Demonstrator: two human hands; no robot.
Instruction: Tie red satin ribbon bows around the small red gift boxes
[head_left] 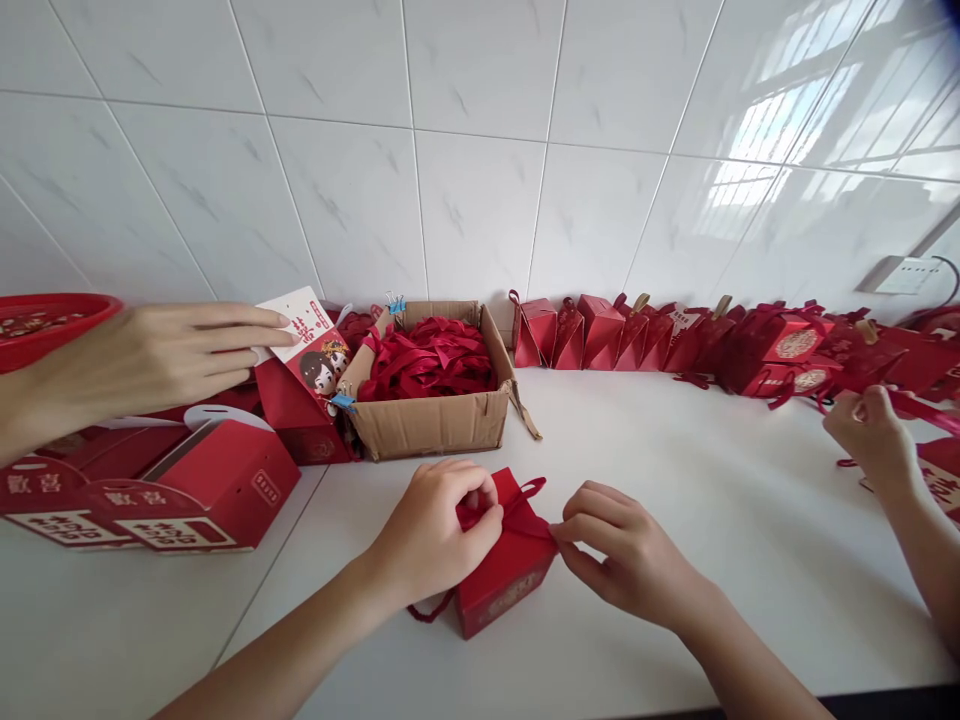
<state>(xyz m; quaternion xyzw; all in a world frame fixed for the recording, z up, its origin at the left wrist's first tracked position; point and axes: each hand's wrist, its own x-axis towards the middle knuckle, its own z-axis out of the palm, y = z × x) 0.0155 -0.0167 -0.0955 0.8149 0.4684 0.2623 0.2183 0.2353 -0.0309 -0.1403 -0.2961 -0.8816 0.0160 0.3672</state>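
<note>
A small red gift box (pixel 504 578) stands on the white counter right in front of me. A red ribbon (pixel 517 510) runs over its top, with a loop sticking up and a tail trailing off to the lower left. My left hand (pixel 437 533) is closed, pinching the ribbon at the box's top left. My right hand (pixel 628 553) pinches the ribbon at the box's right corner.
A cardboard box (pixel 435 420) full of red ribbons sits behind. Finished red boxes (pixel 675 335) line the wall. Flat red boxes (pixel 180 490) lie at left, where another person's hand (pixel 161 355) reaches for a card. A second person's hand (pixel 874 430) works at right.
</note>
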